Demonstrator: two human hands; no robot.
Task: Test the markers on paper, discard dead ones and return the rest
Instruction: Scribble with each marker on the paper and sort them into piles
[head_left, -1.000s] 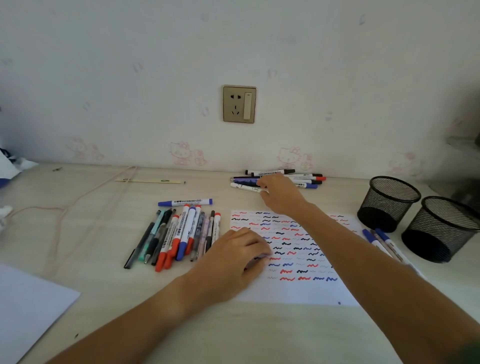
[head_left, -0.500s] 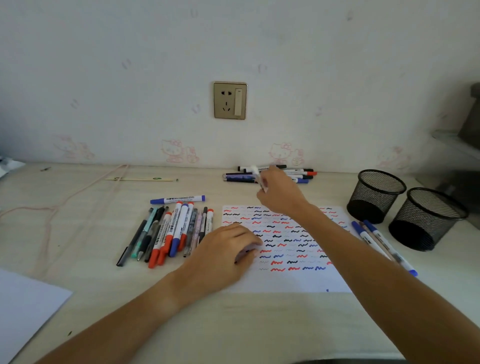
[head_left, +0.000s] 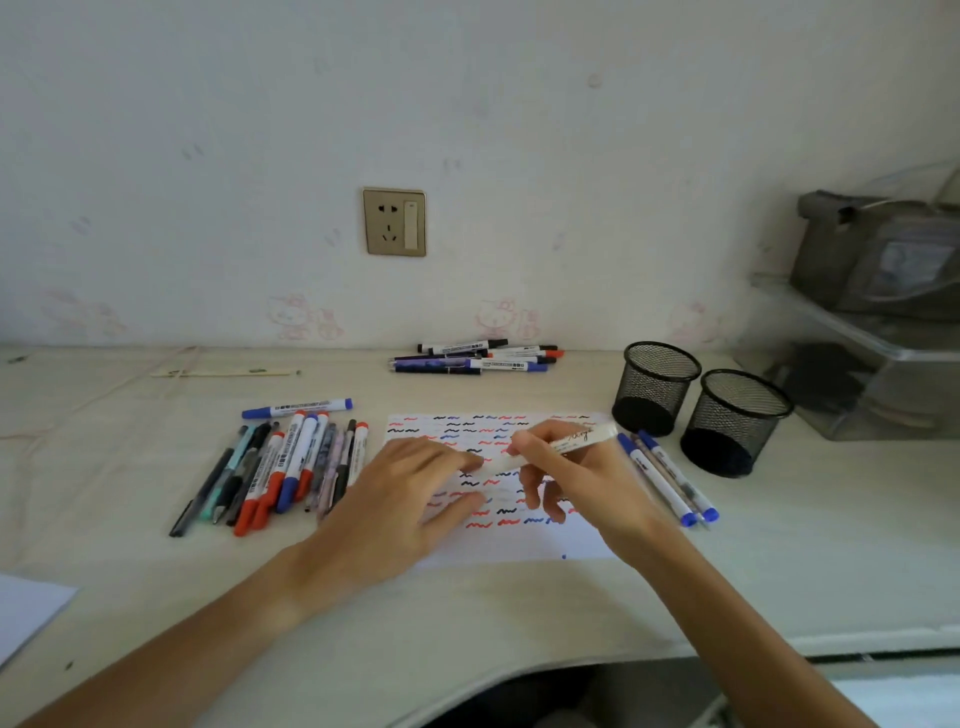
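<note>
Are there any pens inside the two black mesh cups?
No, both mesh cups look empty; nearby pens lie beside them on the desk.

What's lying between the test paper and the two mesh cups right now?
In the head view, a few blue-capped markers lie side by side on the desk between the test paper and the mesh cups.

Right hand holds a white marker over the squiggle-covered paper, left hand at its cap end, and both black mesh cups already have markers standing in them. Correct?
Not quite. The head view shows both black mesh cups with no markers standing in them. The rest holds: the right hand holds the white marker over the squiggle-covered paper, with the left hand at its cap end.
</note>
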